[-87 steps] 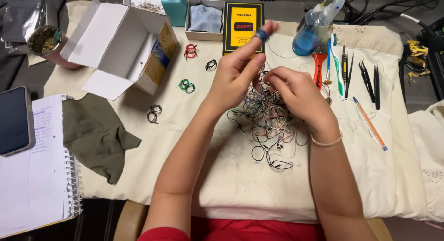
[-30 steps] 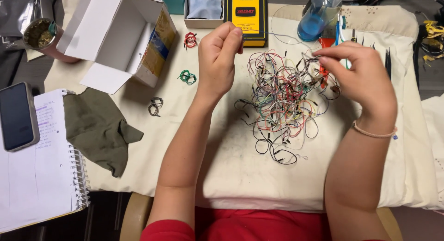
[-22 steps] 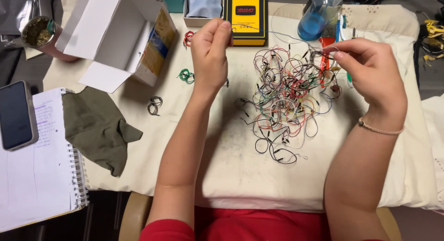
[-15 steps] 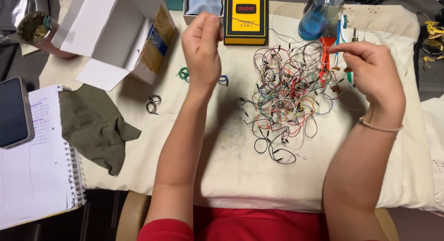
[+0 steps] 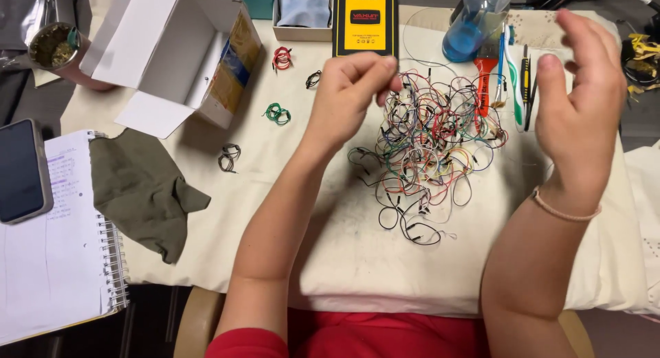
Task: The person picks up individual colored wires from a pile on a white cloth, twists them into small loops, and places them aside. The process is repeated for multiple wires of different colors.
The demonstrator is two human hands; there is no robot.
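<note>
- Left hand (image 5: 347,90) raised over the cloth-covered table (image 5: 330,262), fingertips pressed together, seemingly pinching a thin strand drawn up from the tangled heap of multicoloured jumper wires (image 5: 430,148).
- Heap lying at about four o'clock of that hand, loose on the cloth, ends free for picking.
- Right hand (image 5: 581,100) lifted at three o'clock of the heap, fingers spread, holding nothing visible.
- Small coiled bundles, red (image 5: 282,58) and green (image 5: 276,113), set apart at ten o'clock, apparently sorted by colour.

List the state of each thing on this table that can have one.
white cardboard box: open, on its side
wire pile: tangled
green wire coil: bundled
phone: screen dark
notebook: open
olive cloth: crumpled
left hand: fingers pinched
right hand: open, raised
</note>
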